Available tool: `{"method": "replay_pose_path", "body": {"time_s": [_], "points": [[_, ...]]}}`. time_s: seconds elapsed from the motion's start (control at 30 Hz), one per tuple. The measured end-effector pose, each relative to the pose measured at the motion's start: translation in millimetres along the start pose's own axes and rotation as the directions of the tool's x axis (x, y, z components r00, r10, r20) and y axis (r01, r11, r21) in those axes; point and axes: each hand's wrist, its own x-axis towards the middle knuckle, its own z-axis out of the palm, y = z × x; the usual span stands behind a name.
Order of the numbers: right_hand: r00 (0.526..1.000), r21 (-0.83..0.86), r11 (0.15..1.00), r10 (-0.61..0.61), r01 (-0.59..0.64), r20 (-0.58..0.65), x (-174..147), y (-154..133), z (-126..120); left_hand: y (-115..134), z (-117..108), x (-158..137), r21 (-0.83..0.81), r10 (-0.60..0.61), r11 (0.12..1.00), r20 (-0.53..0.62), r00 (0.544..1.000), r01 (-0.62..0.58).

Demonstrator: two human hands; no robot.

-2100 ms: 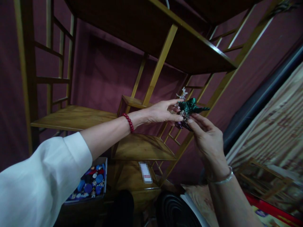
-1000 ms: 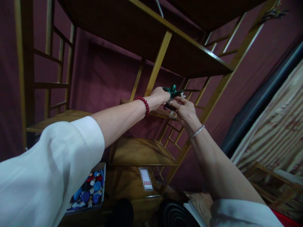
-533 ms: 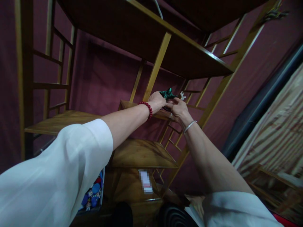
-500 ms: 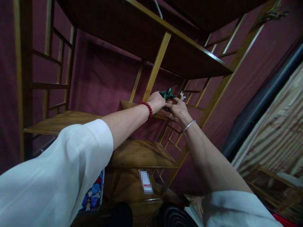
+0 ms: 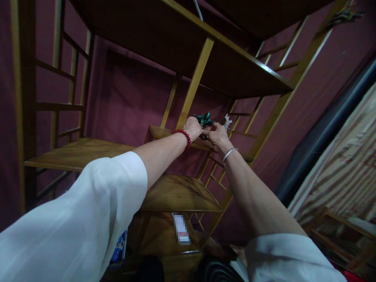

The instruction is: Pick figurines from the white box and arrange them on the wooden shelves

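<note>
My left hand (image 5: 192, 127), above a red bead bracelet, is closed round the near side of a glossy dark green ornament (image 5: 205, 118). Opposite it, my right hand (image 5: 217, 137), with a silver bangle at the wrist, has its fingers curled against the ornament's lower right part. The exact kind of ornament is hard to make out, since the fingers cover much of it. Both hands are just above a small raised wooden shelf (image 5: 158, 131). Behind my right hand stands a white branching piece (image 5: 227, 122), its lower part hidden.
Around the hands is a wooden display rack with a slanting post (image 5: 195, 84), a left shelf (image 5: 76, 150) and a lower shelf (image 5: 179, 192). A blurred-out white item (image 5: 181, 229) lies further down. Below my left sleeve is a box (image 5: 120, 248) of blue items. A striped curtain (image 5: 340, 164) hangs at right.
The ornament has shifted slightly left and tilted differently between my hands. My right hand has moved a little left. The view has shifted slightly, and my left sleeve covers more of the box.
</note>
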Motion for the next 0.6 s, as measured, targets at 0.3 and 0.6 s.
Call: {"method": "replay_pose_path", "body": {"time_s": [0.3, 0.6], "points": [[1.000, -0.067, 0.997, -0.024, 0.024, 0.005, 4.5, 6.8, 3.6, -7.3, 6.3, 8.5, -0.142, -0.054, 0.989, -0.019, 0.998, 0.051], [1.000, -0.117, 0.993, -0.029, 0.030, 0.011, 7.6, 13.4, 3.5, -16.0, 15.0, 20.5, -0.147, -0.083, 0.986, -0.047, 0.995, 0.075]]}}
